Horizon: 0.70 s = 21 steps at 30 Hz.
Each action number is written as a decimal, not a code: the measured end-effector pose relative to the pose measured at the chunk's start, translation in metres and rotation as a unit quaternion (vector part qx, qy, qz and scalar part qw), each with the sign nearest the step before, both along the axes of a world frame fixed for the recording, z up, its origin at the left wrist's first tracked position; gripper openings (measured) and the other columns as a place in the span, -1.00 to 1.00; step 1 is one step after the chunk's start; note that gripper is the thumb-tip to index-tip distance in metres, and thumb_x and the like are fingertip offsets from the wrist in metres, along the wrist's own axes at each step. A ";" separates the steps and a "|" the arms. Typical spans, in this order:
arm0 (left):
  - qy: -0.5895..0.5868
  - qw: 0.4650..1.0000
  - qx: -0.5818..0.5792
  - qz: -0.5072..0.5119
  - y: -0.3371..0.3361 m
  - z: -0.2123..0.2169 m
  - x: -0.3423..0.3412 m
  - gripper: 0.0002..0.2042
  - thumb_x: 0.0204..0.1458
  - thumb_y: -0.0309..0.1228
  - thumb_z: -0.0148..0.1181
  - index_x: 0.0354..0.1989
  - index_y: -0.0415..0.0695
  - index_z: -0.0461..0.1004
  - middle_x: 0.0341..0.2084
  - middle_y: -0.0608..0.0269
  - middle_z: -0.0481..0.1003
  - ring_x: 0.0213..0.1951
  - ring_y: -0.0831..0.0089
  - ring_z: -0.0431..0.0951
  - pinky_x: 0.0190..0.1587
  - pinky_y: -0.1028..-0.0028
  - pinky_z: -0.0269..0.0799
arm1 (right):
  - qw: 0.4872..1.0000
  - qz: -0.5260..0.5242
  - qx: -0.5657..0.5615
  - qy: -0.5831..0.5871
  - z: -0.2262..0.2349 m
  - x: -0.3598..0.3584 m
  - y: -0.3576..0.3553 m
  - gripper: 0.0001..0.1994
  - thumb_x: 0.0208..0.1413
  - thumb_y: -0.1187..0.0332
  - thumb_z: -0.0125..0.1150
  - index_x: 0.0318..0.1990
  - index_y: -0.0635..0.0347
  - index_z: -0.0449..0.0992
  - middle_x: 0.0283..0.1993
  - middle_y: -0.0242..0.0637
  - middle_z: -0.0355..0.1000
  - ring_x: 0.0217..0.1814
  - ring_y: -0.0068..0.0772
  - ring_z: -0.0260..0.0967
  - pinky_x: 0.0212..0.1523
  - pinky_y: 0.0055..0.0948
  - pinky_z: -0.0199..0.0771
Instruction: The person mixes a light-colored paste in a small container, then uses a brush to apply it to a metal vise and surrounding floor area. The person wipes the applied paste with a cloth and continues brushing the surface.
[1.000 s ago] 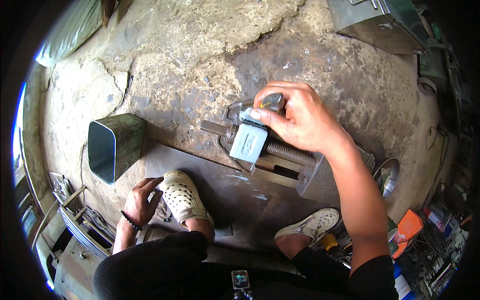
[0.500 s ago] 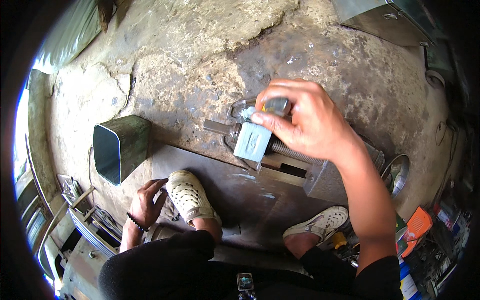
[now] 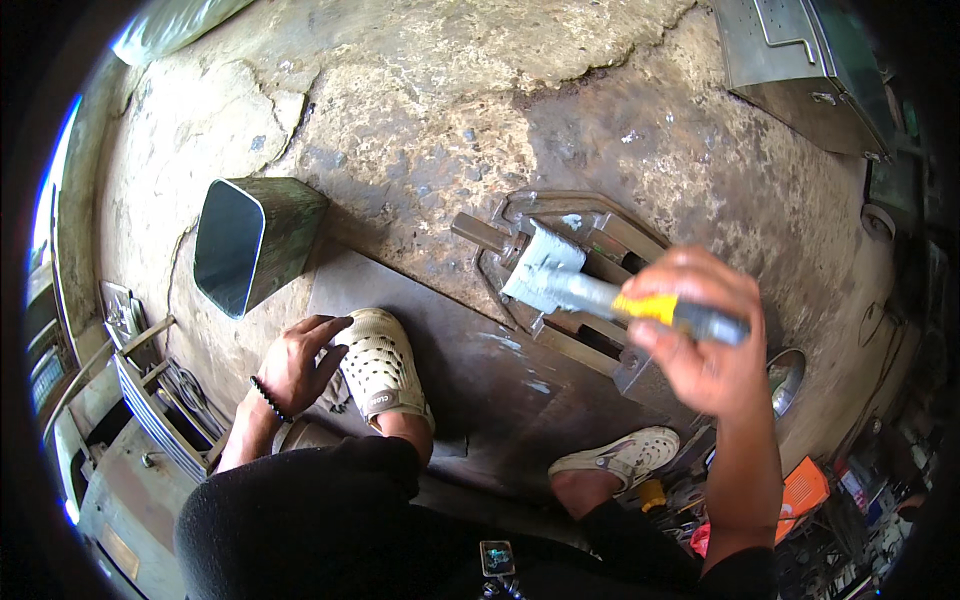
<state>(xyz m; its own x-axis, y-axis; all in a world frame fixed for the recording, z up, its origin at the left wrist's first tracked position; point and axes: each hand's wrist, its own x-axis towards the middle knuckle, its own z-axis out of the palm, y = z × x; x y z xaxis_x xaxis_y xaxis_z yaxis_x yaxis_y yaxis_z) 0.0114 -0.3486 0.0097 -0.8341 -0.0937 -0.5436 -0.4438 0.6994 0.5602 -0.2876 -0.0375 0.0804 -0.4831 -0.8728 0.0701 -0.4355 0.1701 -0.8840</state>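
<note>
My right hand (image 3: 700, 330) is wrapped round the yellow and black handle of a paintbrush (image 3: 650, 305), blurred by motion. Its pale blue, paint-covered end meets the painted jaw block of a metal vise (image 3: 545, 262). The vise lies on the floor, with a square steel end (image 3: 478, 232) sticking out to its left; my hand hides part of its right side. My left hand (image 3: 300, 360), with a dark bead bracelet on the wrist, hangs beside my left clog (image 3: 378, 362). Its fingers are loosely apart and nothing shows in them.
A square steel tube (image 3: 285, 240) stands left of the vise. A dark metal sheet (image 3: 400, 290) lies under my feet, dabbed with pale blue paint. A metal cabinet (image 3: 780, 70) is at the far right, and clutter with an orange box (image 3: 803, 488) at the near right.
My right hand has moved right and down, tilting the paintbrush so its handle points right. More of the vise shows. The view has shifted, and my left hand stays beside the clog.
</note>
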 end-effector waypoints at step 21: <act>0.029 1.000 0.002 -0.008 -0.003 -0.004 0.011 -0.63 0.13 -0.40 0.21 0.12 -0.20 0.52 -0.05 -0.07 0.57 -0.06 -0.06 0.59 0.04 0.14 0.52 | 0.982 0.068 0.083 0.153 0.002 0.007 -0.028 -0.81 -0.02 0.44 0.44 -0.23 0.20 0.61 -0.30 -0.20 0.56 -0.27 -0.20 0.50 -0.20 -0.26 0.40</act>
